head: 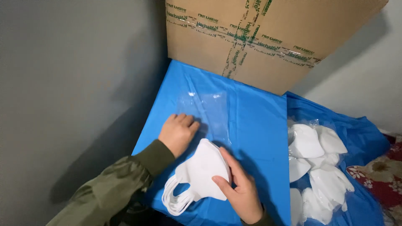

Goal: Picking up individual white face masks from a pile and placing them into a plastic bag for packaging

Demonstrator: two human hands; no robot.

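Observation:
My right hand (238, 188) grips a small stack of folded white face masks (203, 167), whose ear loops (178, 199) hang off toward the near edge of a blue-covered surface (251, 121). My left hand (178, 133), in an olive sleeve, rests knuckles-up on the near corner of a clear plastic bag (207, 111) that lies flat on the blue cover just beyond the masks. The masks' top edge sits close to the bag's near end.
A big cardboard box (268, 37) with taped seams stands at the back. To the right, a pile of bagged white masks (318, 167) lies on blue sheeting. A grey wall (75, 92) closes the left side. A floral cloth (383, 173) shows at far right.

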